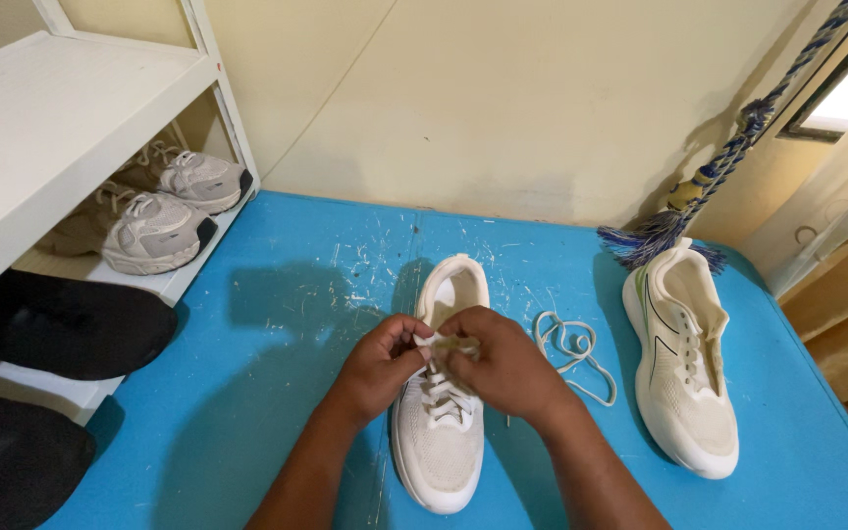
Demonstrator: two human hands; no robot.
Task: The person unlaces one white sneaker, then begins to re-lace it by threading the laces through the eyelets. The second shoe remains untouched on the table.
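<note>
Hands meet over one white sneaker [439,432] lying toe toward the viewer on the blue table [277,334]: the left hand [385,361] and the right hand [503,365] each pinch its white lace [444,393] at the upper eyelets. A second white sneaker [684,378] stands well apart to the right with a loose white lace [571,353] between the two, a blue braided rope tassel [655,236] touching its heel. Left of the table, a white shelf rack [41,118] holds two grey sneakers [164,211] and two black shoes [51,324].
</note>
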